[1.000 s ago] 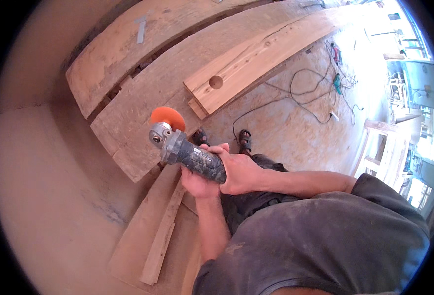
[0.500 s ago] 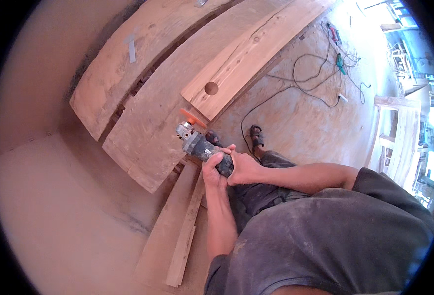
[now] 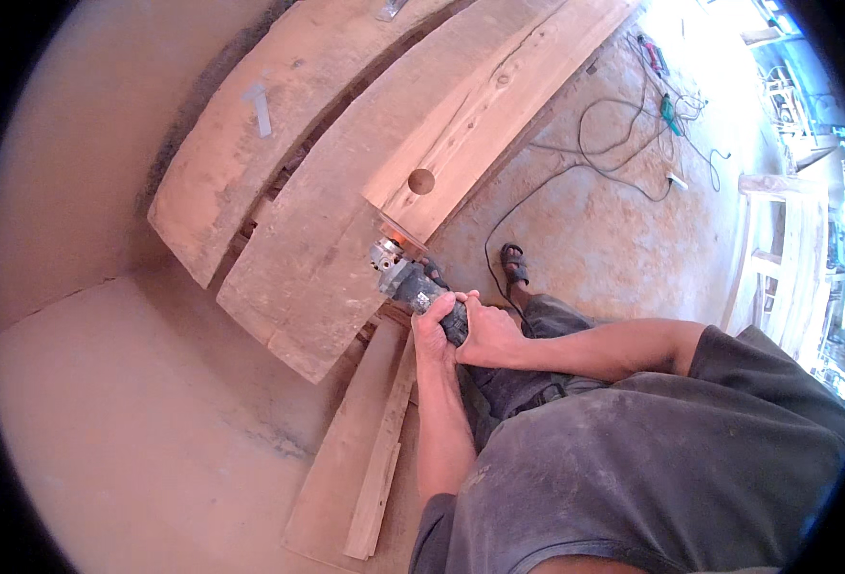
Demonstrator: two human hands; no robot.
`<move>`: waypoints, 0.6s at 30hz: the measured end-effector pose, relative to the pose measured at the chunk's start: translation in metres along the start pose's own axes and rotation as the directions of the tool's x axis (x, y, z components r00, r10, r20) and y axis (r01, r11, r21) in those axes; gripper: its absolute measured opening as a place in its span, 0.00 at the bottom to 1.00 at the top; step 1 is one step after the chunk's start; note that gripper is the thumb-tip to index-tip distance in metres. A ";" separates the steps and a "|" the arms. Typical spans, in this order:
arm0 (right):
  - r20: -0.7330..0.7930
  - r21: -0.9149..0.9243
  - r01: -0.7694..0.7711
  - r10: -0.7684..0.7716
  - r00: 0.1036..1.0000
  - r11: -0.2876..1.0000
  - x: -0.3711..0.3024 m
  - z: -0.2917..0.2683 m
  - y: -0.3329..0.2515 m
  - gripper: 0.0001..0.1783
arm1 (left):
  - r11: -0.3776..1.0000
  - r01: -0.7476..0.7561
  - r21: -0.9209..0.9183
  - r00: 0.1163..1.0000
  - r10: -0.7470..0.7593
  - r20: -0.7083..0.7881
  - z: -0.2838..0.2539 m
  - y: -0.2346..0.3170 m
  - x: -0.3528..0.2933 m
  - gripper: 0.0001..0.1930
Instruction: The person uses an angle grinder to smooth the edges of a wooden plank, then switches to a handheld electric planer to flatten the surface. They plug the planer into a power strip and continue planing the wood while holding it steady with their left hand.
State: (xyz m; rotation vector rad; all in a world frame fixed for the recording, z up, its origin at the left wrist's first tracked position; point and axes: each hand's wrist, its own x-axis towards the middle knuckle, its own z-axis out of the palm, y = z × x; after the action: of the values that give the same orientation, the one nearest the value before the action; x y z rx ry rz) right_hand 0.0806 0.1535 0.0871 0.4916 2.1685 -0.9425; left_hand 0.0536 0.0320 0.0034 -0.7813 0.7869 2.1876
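Observation:
Both my hands are wrapped around the dark body of an angle grinder [image 3: 415,285]. My left hand [image 3: 434,323] closes on it from the left side, and my right hand [image 3: 492,333] grips its rear end. At the tool's metal head is an orange disc [image 3: 395,235], held against or very close to the near end of a long wooden plank [image 3: 480,124]; whether they touch I cannot tell. That plank has a dark lengthwise crack and a round hole [image 3: 421,182] close to the end.
Under the plank lies a wide, dusty wooden slab [image 3: 298,258], with a second slab [image 3: 214,191] beyond a gap. Narrower boards [image 3: 346,459] lean at lower left. Looping cables [image 3: 585,153] and a green power tool [image 3: 669,115] lie on the floor at right. A wall [image 3: 78,163] rises at left.
The grinder's disc has come from left of the plank's near end to right at that end face. My hands keep their hold. The whole view has shifted slightly.

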 end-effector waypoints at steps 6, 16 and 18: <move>-0.125 0.014 0.097 -0.095 0.988 0.995 0.006 0.001 -0.020 0.48 | 0.999 0.047 0.017 0.999 -0.047 -0.006 -0.002 0.023 0.008 0.09; -0.110 0.043 0.126 -0.121 0.987 0.991 0.039 -0.021 -0.073 0.53 | 1.000 0.001 -0.025 0.995 0.001 0.097 0.012 0.082 0.030 0.18; -0.094 0.136 0.204 -0.193 0.977 0.969 0.038 -0.025 -0.079 0.48 | 0.977 -0.088 -0.197 0.971 0.128 0.203 0.016 0.084 0.018 0.26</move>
State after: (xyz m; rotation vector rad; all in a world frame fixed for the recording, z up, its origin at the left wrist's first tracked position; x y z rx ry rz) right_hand -0.0023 0.1223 0.1095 0.3911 2.2633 -1.2150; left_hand -0.0251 0.0008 0.0267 -0.5880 0.5323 2.4212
